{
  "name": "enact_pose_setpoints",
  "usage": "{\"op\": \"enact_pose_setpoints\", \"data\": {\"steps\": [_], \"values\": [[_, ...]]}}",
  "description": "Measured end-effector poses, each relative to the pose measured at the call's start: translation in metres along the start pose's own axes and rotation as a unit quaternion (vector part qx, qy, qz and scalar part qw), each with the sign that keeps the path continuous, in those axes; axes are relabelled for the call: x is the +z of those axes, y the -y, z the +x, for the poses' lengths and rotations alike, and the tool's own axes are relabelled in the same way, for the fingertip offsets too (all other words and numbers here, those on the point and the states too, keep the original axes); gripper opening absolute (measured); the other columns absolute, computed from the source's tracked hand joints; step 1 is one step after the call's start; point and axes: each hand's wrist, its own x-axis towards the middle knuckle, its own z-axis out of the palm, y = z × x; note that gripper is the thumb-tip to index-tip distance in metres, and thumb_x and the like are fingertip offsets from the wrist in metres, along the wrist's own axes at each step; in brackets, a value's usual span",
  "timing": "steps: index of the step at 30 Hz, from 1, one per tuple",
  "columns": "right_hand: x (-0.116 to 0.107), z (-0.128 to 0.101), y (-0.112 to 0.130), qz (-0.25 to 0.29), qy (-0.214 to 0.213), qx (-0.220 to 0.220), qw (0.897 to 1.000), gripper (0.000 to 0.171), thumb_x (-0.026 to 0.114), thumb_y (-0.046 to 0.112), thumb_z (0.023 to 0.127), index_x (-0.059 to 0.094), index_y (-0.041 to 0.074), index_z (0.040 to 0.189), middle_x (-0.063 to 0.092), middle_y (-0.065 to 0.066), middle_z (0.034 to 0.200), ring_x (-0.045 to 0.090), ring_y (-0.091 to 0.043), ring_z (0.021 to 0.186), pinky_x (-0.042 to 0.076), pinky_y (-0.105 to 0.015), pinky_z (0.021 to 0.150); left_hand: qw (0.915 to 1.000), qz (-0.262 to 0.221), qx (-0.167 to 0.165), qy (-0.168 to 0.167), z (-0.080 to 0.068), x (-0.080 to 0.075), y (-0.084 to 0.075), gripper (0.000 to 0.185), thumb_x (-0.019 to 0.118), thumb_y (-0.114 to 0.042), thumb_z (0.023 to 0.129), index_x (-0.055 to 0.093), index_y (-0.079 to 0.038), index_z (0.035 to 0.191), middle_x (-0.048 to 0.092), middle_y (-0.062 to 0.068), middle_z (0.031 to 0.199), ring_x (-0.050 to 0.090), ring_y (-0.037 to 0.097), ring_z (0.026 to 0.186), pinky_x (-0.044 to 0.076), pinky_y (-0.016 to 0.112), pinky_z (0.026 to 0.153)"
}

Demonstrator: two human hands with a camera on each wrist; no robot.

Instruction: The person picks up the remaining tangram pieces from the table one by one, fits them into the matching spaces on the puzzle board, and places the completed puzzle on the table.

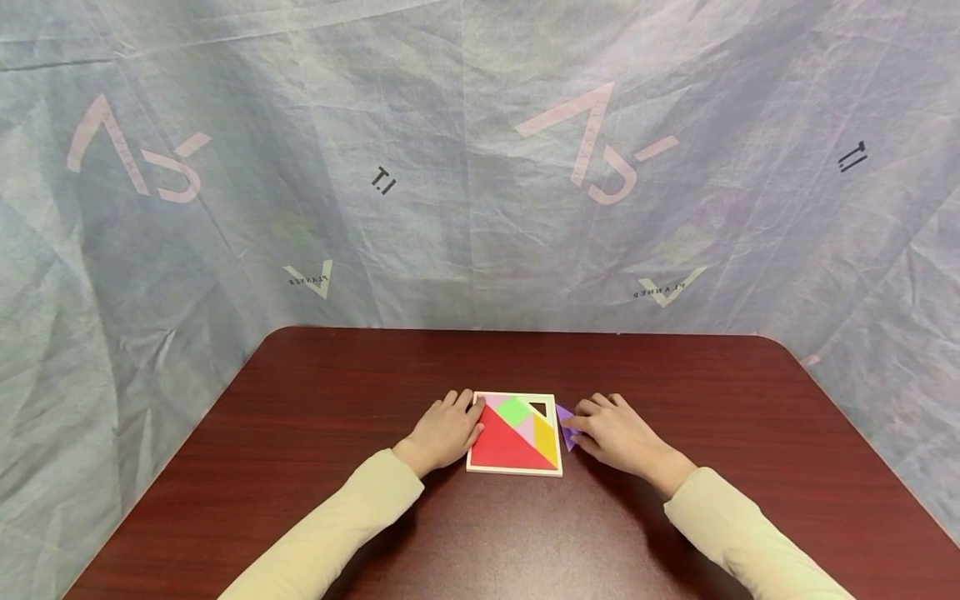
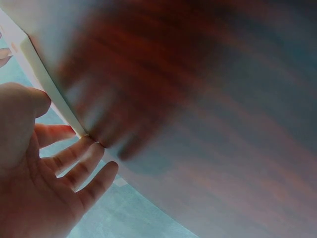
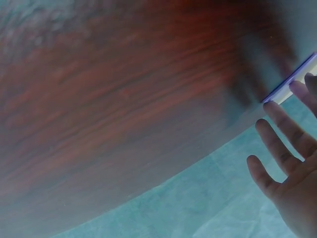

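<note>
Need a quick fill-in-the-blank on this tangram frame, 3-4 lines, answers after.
1. The right hand touches a loose ____ triangle beside the puzzle tray.
2. The largest piece in the tray, the triangle at its near left, is ____.
3. The left hand rests against the tray's ____ edge.
4. The tray lies on a dark ____ table.

Missing words: purple; red; left; wooden
</note>
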Motion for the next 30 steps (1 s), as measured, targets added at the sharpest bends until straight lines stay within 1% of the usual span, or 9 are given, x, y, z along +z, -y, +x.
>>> {"op": "enact_pose_setpoints", "data": {"steps": [3, 7, 13, 19, 25, 30], "values": [[-0.0011, 0.0012, 0.0018, -0.001, -0.005, 0.001, 1.000, 0.019, 0.071, 0.029, 0.077, 0.072, 0.022, 0.095, 0.062, 0.000, 0.087, 0.054, -0.019, 0.085, 0.039, -0.039, 0.074, 1.0000, 0.000, 0.000, -0.002, 0.0002, 0.0001, 0.0002, 0.043, 0.045, -0.034, 0.094, 0.051, -0.010, 0.130, 0.049, 0.011, 0.120, 0.049, 0.025, 0.102, 0.047, 0.037, 0.081], [-0.0018, 0.0025, 0.0041, -0.004, -0.009, 0.007, 1.000, 0.022, 0.071, 0.037, 0.076, 0.072, 0.022, 0.091, 0.061, 0.001, 0.084, 0.053, -0.018, 0.083, 0.038, -0.038, 0.074, 1.0000, -0.003, 0.001, -0.005, 0.0002, 0.0000, 0.0002, 0.043, 0.046, -0.033, 0.094, 0.051, -0.010, 0.129, 0.049, 0.011, 0.120, 0.049, 0.025, 0.101, 0.047, 0.038, 0.081], [-0.0015, 0.0036, 0.0060, -0.014, -0.006, 0.019, 1.000, 0.025, 0.073, 0.041, 0.072, 0.072, 0.023, 0.089, 0.062, 0.002, 0.084, 0.053, -0.018, 0.082, 0.038, -0.039, 0.075, 1.0000, -0.005, 0.000, -0.002, 0.0003, 0.0006, 0.0002, 0.043, 0.045, -0.033, 0.094, 0.051, -0.010, 0.130, 0.049, 0.011, 0.120, 0.049, 0.025, 0.102, 0.047, 0.038, 0.081], [-0.0024, 0.0035, 0.0056, -0.006, 0.003, 0.028, 1.000, 0.026, 0.074, 0.039, 0.072, 0.072, 0.021, 0.091, 0.063, 0.000, 0.087, 0.054, -0.019, 0.084, 0.039, -0.040, 0.074, 1.0000, -0.006, 0.000, -0.003, 0.0004, 0.0009, 0.0004, 0.043, 0.045, -0.033, 0.094, 0.051, -0.010, 0.130, 0.049, 0.011, 0.120, 0.048, 0.025, 0.102, 0.047, 0.038, 0.081], [-0.0044, 0.0026, 0.0043, -0.001, 0.021, 0.037, 0.999, 0.026, 0.075, 0.030, 0.071, 0.071, 0.018, 0.094, 0.064, -0.003, 0.092, 0.055, -0.021, 0.086, 0.040, -0.041, 0.074, 1.0000, -0.005, 0.001, -0.005, 0.0000, 0.0001, -0.0003, 0.043, 0.046, -0.033, 0.094, 0.051, -0.009, 0.129, 0.049, 0.011, 0.120, 0.049, 0.025, 0.101, 0.047, 0.037, 0.080], [-0.0054, 0.0012, 0.0029, 0.001, 0.032, 0.047, 0.998, 0.030, 0.074, 0.023, 0.070, 0.069, 0.015, 0.098, 0.064, -0.005, 0.095, 0.055, -0.023, 0.088, 0.041, -0.043, 0.075, 1.0000, -0.007, -0.002, 0.004, 0.0000, -0.0004, -0.0004, 0.043, 0.045, -0.033, 0.094, 0.050, -0.010, 0.130, 0.049, 0.011, 0.120, 0.048, 0.025, 0.102, 0.047, 0.038, 0.082]]}}
